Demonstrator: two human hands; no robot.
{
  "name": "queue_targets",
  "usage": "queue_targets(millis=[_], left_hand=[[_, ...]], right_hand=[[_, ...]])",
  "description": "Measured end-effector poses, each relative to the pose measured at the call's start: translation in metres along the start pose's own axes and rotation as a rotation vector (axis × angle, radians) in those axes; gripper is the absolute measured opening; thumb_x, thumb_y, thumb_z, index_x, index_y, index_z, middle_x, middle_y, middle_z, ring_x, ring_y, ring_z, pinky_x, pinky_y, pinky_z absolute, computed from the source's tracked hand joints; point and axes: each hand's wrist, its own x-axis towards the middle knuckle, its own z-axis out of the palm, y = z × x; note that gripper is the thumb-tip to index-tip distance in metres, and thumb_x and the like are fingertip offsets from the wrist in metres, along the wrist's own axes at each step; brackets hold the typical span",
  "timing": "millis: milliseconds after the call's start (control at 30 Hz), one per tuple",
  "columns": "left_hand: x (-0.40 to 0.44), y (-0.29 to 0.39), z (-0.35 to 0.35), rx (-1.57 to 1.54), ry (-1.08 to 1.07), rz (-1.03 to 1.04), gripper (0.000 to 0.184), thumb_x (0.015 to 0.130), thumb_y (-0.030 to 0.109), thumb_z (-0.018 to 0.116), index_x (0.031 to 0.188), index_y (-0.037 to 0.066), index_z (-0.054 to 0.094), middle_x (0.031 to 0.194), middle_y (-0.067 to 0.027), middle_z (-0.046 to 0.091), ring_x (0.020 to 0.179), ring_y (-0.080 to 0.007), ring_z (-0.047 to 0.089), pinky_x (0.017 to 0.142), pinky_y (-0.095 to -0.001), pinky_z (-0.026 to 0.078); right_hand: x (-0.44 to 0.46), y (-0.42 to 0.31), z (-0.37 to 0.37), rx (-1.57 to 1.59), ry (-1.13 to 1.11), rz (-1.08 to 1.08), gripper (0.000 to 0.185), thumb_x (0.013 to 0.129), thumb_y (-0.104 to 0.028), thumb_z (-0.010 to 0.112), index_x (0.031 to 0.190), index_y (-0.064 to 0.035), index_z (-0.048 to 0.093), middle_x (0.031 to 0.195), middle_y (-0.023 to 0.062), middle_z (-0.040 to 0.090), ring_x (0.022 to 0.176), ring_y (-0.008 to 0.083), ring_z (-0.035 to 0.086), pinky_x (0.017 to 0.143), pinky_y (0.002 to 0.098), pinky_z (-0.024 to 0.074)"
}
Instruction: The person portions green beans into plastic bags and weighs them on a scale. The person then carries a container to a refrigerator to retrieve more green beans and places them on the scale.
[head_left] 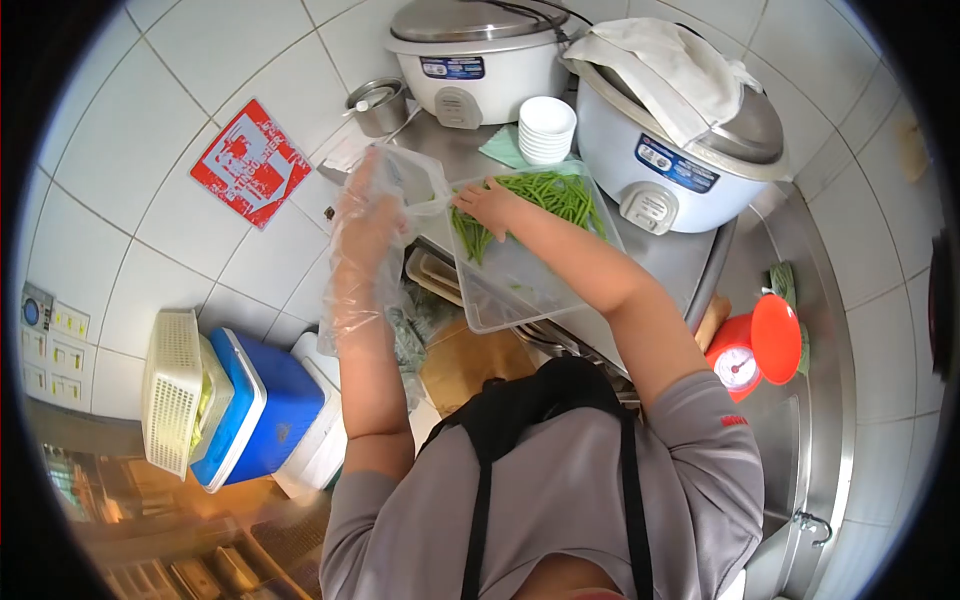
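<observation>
My left hand (372, 235) grips a clear plastic bag (415, 178), which drapes over the hand and down the forearm; the plastic blurs its fingers. Beside the bag's right end, my right hand (488, 207) reaches over the left side of a clear plastic tray (510, 290). Its curled fingers are closed on some long green beans (555, 195). More beans lie heaped along the tray's far side, while the near part of the tray shows bare plastic.
Two large rice cookers (490, 75) (660, 140) stand behind. Stacked white bowls (547, 130) and a metal pot (380, 108) are nearby. A red scale (735, 365) sits right, by the sink edge (800, 450). At left are a blue cooler (270, 390) and white basket (172, 390).
</observation>
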Motion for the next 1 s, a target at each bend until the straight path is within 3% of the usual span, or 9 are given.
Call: queue_targets(millis=[100,200,333,433,533,633,833,933,1000], left_hand=[[-0.005,0.004,-0.001,-0.131,-0.003,-0.042,0.061,0.071,0.004,0.047,0.13,0.002,0.036,0.075,-0.0061,0.055,0.054,-0.01,0.048,0.051,-0.0233,0.042],[-0.007,0.004,-0.006,-0.144,0.027,-0.113,0.061,0.067,0.001,0.046,0.128,0.007,0.043,0.099,-0.0115,0.056,0.057,-0.0114,0.051,0.052,-0.0244,0.045],[-0.005,-0.012,-0.014,-0.242,-0.006,-0.045,0.059,0.069,0.001,0.045,0.128,0.004,0.041,0.11,-0.0116,0.053,0.056,-0.0104,0.05,0.053,-0.0238,0.046],[-0.004,-0.018,-0.014,-0.246,0.009,-0.03,0.058,0.071,0.001,0.045,0.128,0.003,0.04,0.118,-0.0109,0.05,0.056,-0.0098,0.05,0.053,-0.0234,0.046],[-0.002,-0.022,-0.012,-0.248,0.002,-0.025,0.057,0.071,0.001,0.045,0.128,0.002,0.04,0.122,-0.0099,0.049,0.056,-0.0095,0.05,0.054,-0.0229,0.046],[-0.006,-0.022,-0.01,-0.252,-0.009,-0.018,0.056,0.071,0.001,0.045,0.127,0.002,0.041,0.121,-0.0092,0.049,0.056,-0.0092,0.05,0.054,-0.0226,0.046],[-0.009,-0.02,-0.006,-0.253,-0.032,-0.045,0.056,0.07,0.001,0.046,0.127,0.004,0.043,0.117,-0.0095,0.051,0.055,-0.0092,0.05,0.052,-0.0232,0.046],[-0.005,-0.023,-0.002,-0.202,-0.054,-0.053,0.057,0.07,0.002,0.047,0.127,0.004,0.042,0.114,-0.0109,0.052,0.055,-0.0099,0.051,0.052,-0.0239,0.045],[-0.004,-0.028,0.003,-0.269,-0.096,-0.047,0.058,0.07,0.006,0.049,0.128,0.001,0.04,0.111,-0.0139,0.051,0.055,-0.0112,0.052,0.052,-0.0247,0.045]], right_hand=[[0.02,-0.002,-0.007,0.041,-0.058,-0.029,0.105,0.047,-0.024,0.08,0.135,-0.0073,0.023,0.139,0.0093,0.026,0.13,0.0244,0.021,0.102,0.055,0.0191],[0.041,0.002,-0.007,0.218,-0.115,0.006,0.098,0.051,-0.026,0.077,0.134,-0.0074,0.028,0.137,0.0085,0.03,0.128,0.024,0.026,0.1,0.0562,0.0211],[0.064,0.008,-0.004,0.453,-0.038,0.171,0.081,0.058,-0.031,0.073,0.128,-0.0073,0.04,0.129,0.0123,0.039,0.121,0.0284,0.035,0.095,0.0557,0.027],[0.05,-0.022,-0.003,0.287,-0.131,0.422,0.063,0.066,-0.03,0.067,0.121,-0.0077,0.048,0.121,0.0151,0.046,0.114,0.0328,0.04,0.091,0.0553,0.03],[0.044,-0.038,0.013,0.12,0.005,0.573,0.049,0.073,-0.025,0.06,0.118,-0.0083,0.049,0.118,0.0167,0.048,0.112,0.0349,0.041,0.087,0.0543,0.0317],[0.054,-0.038,0.029,0.073,0.194,0.743,0.034,0.073,-0.021,0.059,0.106,-0.0121,0.057,0.11,0.0112,0.054,0.107,0.0283,0.046,0.083,0.0488,0.0338],[0.006,0.014,0.022,0.127,0.004,0.292,0.036,0.073,-0.014,0.056,0.109,-0.0138,0.056,0.112,0.0085,0.053,0.11,0.0276,0.045,0.083,0.0462,0.0341],[-0.023,0.036,0.003,0.282,0.015,0.231,0.039,0.073,-0.011,0.054,0.112,-0.014,0.055,0.112,0.0091,0.054,0.111,0.0295,0.044,0.086,0.0479,0.0338],[-0.041,0.047,-0.023,0.377,-0.019,0.261,0.044,0.072,-0.012,0.055,0.117,-0.0127,0.051,0.111,0.0138,0.054,0.107,0.0298,0.047,0.089,0.0437,0.0358]])
